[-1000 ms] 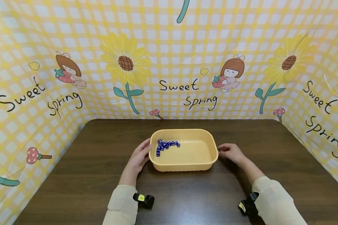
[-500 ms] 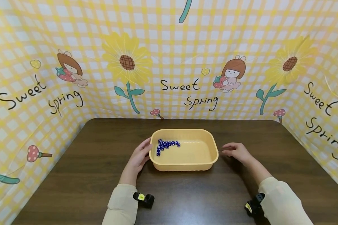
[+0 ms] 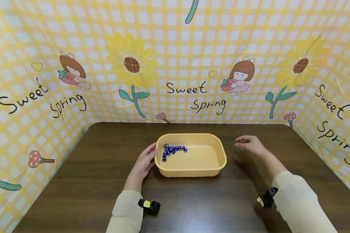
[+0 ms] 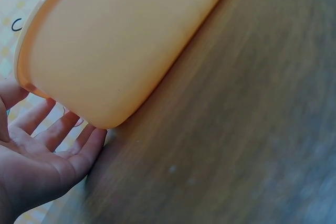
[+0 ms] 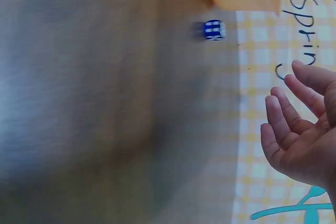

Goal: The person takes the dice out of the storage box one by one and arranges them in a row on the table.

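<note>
A yellow plastic bin [image 3: 192, 173] stands on the dark table, with several blue dice [image 3: 170, 150] gathered toward its left end. My left hand [image 3: 144, 163] rests on the outside of the bin's left end, its fingers extended along the wall under the rim in the left wrist view. Off the bin's right side, my right hand [image 3: 250, 144] hovers above the table, fingers loosely bent with nothing in them. One blue die with white pips [image 5: 214, 30] lies on the table by the bin's right end; the head view shows just a sliver of it beside the wall.
Behind the wooden table [image 3: 105, 194] and along both sides hangs a yellow checked cloth [image 3: 175, 58] printed with flowers and lettering. A black wrist camera [image 3: 149, 207] sits at the left cuff, and another black wrist camera [image 3: 267, 197] at the right cuff.
My right hand has drawn away from the bin's right end, moving right and upward, leaving the die by the wall in sight. My left hand and the bin have stayed nearly in place.
</note>
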Motion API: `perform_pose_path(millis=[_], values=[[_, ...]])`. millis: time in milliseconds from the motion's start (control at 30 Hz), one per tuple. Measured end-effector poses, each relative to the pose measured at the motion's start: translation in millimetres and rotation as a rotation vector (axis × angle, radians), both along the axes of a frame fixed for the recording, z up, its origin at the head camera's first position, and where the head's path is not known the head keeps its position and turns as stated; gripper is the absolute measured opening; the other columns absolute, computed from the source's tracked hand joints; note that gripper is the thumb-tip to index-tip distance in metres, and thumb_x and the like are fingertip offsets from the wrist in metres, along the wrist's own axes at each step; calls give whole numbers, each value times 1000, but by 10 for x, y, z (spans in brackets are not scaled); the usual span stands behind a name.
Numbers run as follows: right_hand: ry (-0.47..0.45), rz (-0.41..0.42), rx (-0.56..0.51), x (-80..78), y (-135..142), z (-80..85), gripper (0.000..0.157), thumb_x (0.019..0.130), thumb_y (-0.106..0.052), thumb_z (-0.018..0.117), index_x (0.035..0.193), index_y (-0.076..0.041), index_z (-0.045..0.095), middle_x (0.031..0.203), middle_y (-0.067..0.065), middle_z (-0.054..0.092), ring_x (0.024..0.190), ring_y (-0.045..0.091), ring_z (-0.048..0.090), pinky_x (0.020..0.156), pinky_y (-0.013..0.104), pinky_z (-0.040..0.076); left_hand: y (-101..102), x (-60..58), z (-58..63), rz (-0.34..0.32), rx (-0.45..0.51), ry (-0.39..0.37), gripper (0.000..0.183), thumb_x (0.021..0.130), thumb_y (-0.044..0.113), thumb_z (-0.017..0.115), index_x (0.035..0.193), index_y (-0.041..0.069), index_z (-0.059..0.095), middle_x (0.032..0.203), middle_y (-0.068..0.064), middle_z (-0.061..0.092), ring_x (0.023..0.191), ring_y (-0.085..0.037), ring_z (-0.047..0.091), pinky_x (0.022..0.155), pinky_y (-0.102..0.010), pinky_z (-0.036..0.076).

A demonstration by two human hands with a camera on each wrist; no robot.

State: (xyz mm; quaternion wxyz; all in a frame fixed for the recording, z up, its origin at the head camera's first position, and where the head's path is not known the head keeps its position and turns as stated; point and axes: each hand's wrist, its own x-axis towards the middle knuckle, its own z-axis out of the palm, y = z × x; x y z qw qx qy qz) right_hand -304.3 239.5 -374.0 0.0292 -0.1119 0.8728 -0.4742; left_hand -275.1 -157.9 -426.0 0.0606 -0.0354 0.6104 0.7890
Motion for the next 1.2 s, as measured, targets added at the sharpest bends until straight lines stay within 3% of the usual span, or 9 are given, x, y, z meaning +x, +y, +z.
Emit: perform_pose_path(millis=[267,567,733,967,1200], values=[[-7,-11,30,-150,-134,222,34,82,-13,58,107,9,52,97,21,58,79,23,56,72,38,44,-13,12,-3,-9,3,11,42,89,12,46,130,7,36,131,-13,35,111,-26,39,84,-38,36],[-12,11,15,-298,-386,295,33,82,-14,59,106,7,54,102,22,55,85,28,56,74,36,45,-2,19,-12,-12,-4,9,43,89,13,46,130,7,36,132,-12,34,111,-27,38,84,-39,35],[-1,30,7,-316,-574,339,31,81,-13,59,105,7,55,101,21,56,80,25,57,72,35,45,-3,18,-16,-10,-10,8,43,89,14,47,130,7,37,131,-12,36,112,-26,38,86,-39,34],[13,57,14,-370,-812,311,29,81,-12,60,104,5,57,92,18,59,82,32,55,70,36,45,-9,20,-5,-2,-14,8,43,89,14,47,130,7,37,130,-13,36,110,-27,40,85,-39,36],[34,109,-26,-387,-1033,249,23,80,-8,60,99,6,60,82,14,58,78,29,54,72,44,43,-13,20,2,1,-3,8,42,89,13,47,130,8,37,129,-14,38,109,-27,41,82,-37,38]])
